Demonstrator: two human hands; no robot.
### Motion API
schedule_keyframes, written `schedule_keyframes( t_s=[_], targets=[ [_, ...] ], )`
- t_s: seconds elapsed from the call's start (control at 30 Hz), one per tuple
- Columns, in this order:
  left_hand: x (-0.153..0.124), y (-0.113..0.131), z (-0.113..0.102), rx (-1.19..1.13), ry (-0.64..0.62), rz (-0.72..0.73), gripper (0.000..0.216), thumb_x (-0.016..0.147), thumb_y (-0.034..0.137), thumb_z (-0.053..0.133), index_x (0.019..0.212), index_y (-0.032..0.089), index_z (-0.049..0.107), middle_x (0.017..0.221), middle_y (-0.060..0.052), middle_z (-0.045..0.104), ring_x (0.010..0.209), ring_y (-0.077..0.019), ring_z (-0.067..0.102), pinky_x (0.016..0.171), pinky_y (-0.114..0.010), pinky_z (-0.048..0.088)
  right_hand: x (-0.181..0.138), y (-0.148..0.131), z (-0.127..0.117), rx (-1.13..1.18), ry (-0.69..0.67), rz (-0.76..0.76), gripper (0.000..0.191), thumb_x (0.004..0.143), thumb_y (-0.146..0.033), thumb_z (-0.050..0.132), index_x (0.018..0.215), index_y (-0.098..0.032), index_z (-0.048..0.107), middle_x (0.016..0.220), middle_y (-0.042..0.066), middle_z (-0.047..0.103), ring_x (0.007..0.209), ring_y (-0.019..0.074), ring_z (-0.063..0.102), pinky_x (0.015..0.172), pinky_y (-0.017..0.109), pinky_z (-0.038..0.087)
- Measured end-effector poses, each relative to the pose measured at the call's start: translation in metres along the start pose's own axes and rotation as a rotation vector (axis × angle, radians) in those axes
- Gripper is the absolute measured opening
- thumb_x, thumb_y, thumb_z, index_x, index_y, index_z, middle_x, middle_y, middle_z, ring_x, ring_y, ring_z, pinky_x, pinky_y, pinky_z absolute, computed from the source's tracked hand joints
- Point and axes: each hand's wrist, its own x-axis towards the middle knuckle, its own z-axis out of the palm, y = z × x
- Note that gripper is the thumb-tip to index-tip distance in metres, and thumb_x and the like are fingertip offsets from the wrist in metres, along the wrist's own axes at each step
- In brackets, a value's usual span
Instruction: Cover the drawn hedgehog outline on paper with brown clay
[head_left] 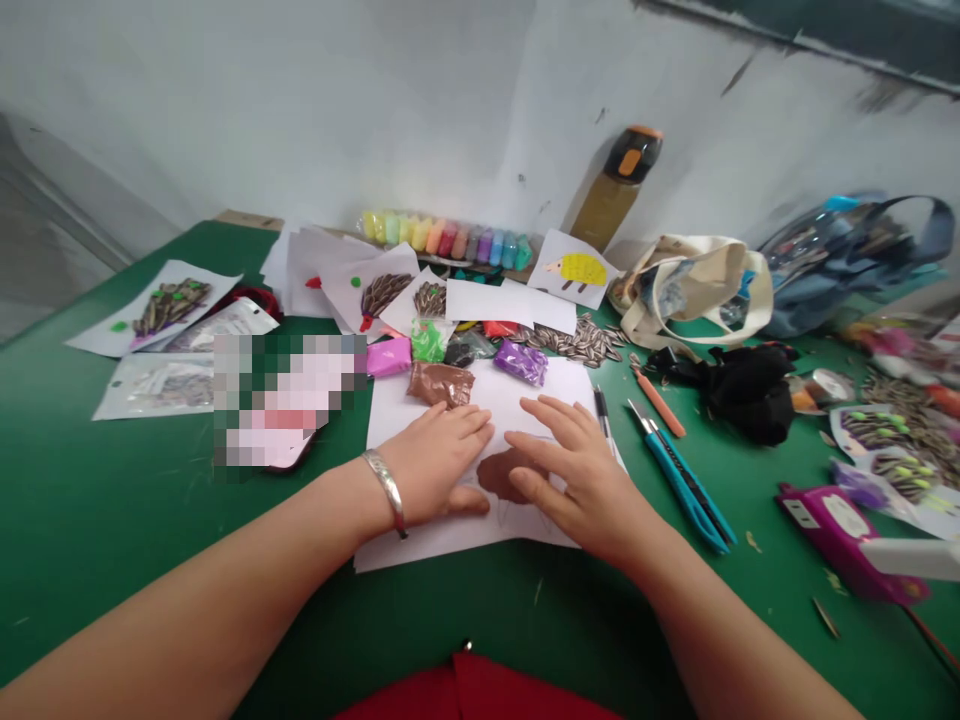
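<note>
A flattened patch of brown modelling clay (499,477) lies on a white sheet of paper (405,540) that bears faint pencil lines. My left hand (431,455), with a silver bangle at the wrist, rests on the paper at the clay's left, fingers stretched out. Over the clay's right side my right hand (574,470) has its fingers spread and partly hides it; whether the fingertips touch the clay I cannot tell. Just beyond my left hand sits a brown clay packet (441,384). Pink (388,356), green (428,341) and purple clay packets (520,363) lie along the paper's far edge.
Right of the paper are a pen (602,412), an orange-handled tool (658,398), blue tweezers (679,475) and a magenta power strip (847,535). Sunflower seeds (589,341) lie behind. Seed-covered pictures (172,305), a tote bag (690,285) and a bottle (615,190) stand farther off.
</note>
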Motion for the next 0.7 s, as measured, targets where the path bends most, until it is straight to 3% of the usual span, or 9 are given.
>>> schedule_keyframes(
  t_s=[0.07,0.17,0.3,0.4,0.53,0.7],
  targets=[
    [-0.001,0.0,-0.001,0.002,-0.003,-0.006,0.071,0.084,0.059,0.058,0.134,0.01,0.047,0.144,-0.02,0.044,0.133,-0.0348,0.038,0.108,-0.052,0.028,-0.001,0.007,0.002,0.004,0.047,0.022,0.032,0.093,-0.035,0.05,0.12,-0.024,0.064,0.14,0.011,0.051,0.132,0.0301,0.041,0.109,0.06,0.029],
    [-0.002,0.001,-0.006,-0.008,0.054,0.011,0.053,0.092,0.049,0.05,0.129,0.011,0.052,0.136,-0.017,0.054,0.126,-0.0298,0.048,0.106,-0.046,0.035,0.0,0.013,0.006,0.004,0.06,0.034,0.031,0.093,-0.033,0.05,0.119,-0.024,0.064,0.136,0.011,0.055,0.129,0.03,0.045,0.107,0.06,0.033],
    [-0.001,-0.003,-0.01,0.005,0.281,0.036,0.033,0.098,0.025,0.041,0.123,0.012,0.055,0.128,-0.014,0.06,0.12,-0.0231,0.054,0.102,-0.037,0.042,0.001,0.016,0.007,0.006,0.075,0.035,0.03,0.093,-0.032,0.05,0.117,-0.024,0.065,0.134,0.01,0.057,0.126,0.0301,0.046,0.105,0.059,0.036],
    [0.0,-0.013,-0.009,0.087,0.406,0.009,0.032,0.096,0.017,0.04,0.121,0.013,0.058,0.126,-0.013,0.061,0.122,-0.0251,0.051,0.104,-0.043,0.039,0.001,0.017,0.007,0.017,0.083,0.029,0.029,0.093,-0.031,0.049,0.116,-0.023,0.065,0.132,0.01,0.058,0.125,0.0295,0.047,0.104,0.058,0.037],
    [0.002,-0.028,-0.004,0.206,0.364,-0.196,0.039,0.091,0.031,0.052,0.128,0.019,0.055,0.133,-0.013,0.056,0.129,-0.0341,0.042,0.102,-0.054,0.034,0.001,0.018,0.008,0.019,0.089,0.025,0.028,0.093,-0.031,0.05,0.115,-0.023,0.065,0.13,0.01,0.06,0.124,0.0296,0.048,0.104,0.059,0.037],
    [0.004,-0.033,0.0,0.227,0.304,-0.213,0.037,0.091,0.035,0.053,0.126,0.022,0.056,0.13,-0.011,0.059,0.127,-0.0328,0.043,0.101,-0.053,0.031,0.001,0.02,0.011,0.017,0.083,0.003,0.027,0.093,-0.031,0.05,0.114,-0.024,0.066,0.127,0.009,0.062,0.125,0.0299,0.048,0.104,0.059,0.037]
  ],
)
